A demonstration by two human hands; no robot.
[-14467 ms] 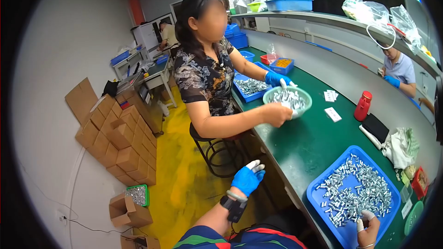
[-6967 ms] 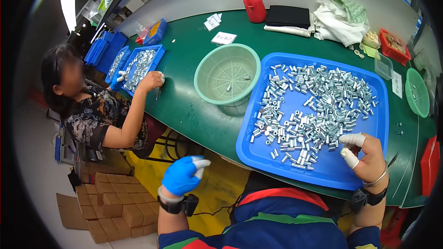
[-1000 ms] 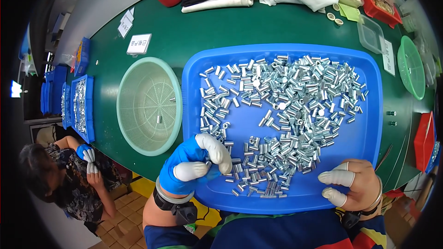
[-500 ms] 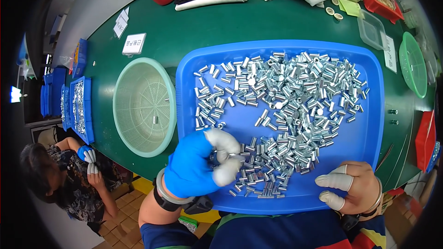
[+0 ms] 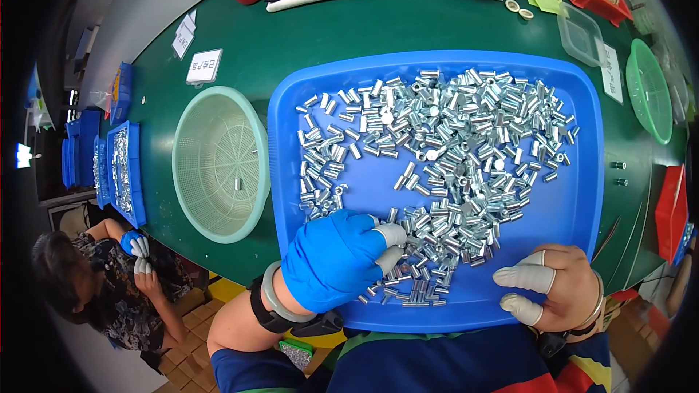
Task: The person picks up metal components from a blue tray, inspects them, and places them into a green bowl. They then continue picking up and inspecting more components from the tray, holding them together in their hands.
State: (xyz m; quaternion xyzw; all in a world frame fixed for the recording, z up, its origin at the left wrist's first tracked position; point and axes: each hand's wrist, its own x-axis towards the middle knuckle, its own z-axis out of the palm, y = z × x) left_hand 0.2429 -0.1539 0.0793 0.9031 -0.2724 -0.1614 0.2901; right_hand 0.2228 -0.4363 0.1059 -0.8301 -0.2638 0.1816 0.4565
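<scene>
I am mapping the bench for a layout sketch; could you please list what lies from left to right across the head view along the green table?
Narrow blue trays of metal parts → pale green round plastic basket → large blue tray of small silver metal cylinders → red bin.

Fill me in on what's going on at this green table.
A person is working over a blue tray heaped with small silver metal sleeves. The left hand, in a blue glove, reaches into the near part of the pile. The right hand, with white finger cots, rests on the tray's near rim. A pale green basket beside the tray holds only a couple of pieces. A co-worker sits at the left.
</scene>
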